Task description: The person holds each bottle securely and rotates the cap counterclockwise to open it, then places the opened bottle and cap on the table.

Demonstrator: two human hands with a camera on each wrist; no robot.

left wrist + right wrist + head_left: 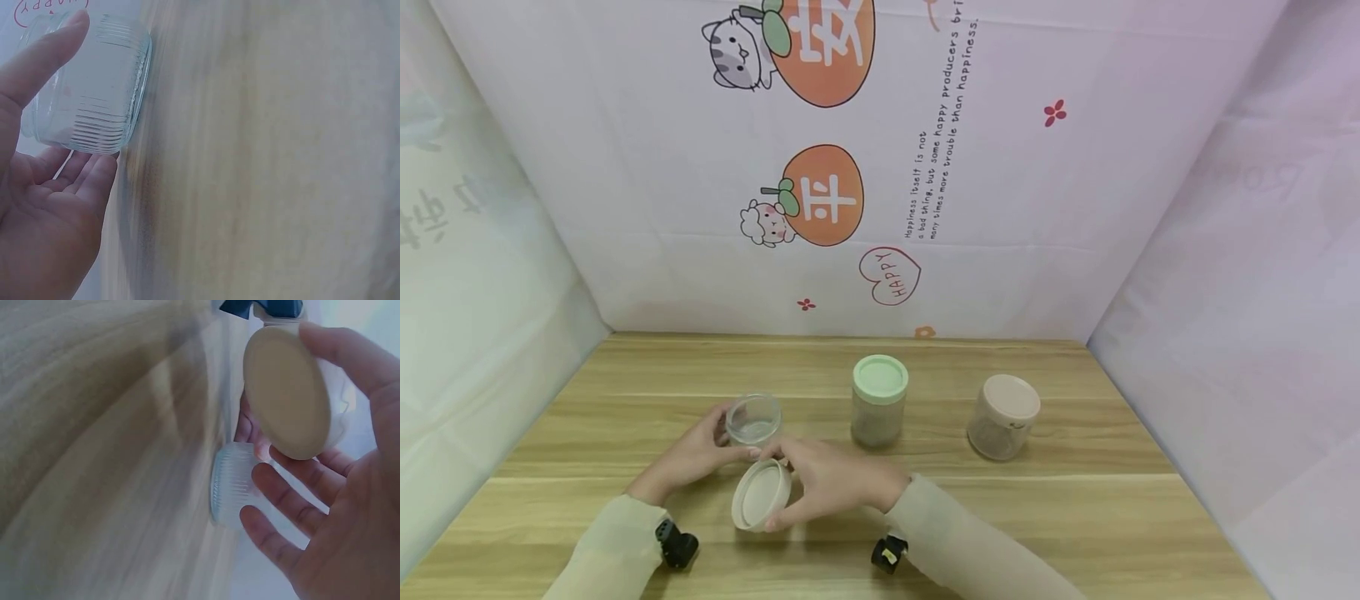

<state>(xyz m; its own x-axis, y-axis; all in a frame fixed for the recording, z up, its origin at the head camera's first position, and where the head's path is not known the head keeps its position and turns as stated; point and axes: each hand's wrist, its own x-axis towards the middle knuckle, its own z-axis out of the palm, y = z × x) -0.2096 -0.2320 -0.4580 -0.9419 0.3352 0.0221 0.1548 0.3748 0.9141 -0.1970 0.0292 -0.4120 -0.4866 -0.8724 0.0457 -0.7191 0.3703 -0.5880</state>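
Observation:
A clear, ribbed, lidless jar (754, 427) stands on the wooden table at the left. My left hand (702, 450) holds it, thumb on one side and fingers on the other, as the left wrist view of the jar (94, 87) shows. Just in front of the jar, my right hand (831, 477) pinches a cream lid (762, 497) by its rim, tilted and apart from the jar. The lid's flat face (287, 394) appears in the right wrist view, where the other right fingers (290, 500) spread below it.
Toward the table's back middle stands a jar with a green lid (880, 379). Farther right is a jar with a pale pink lid (1011, 397). A printed white cloth (985, 275) hangs behind the table (1075, 533), with white cloth on both sides.

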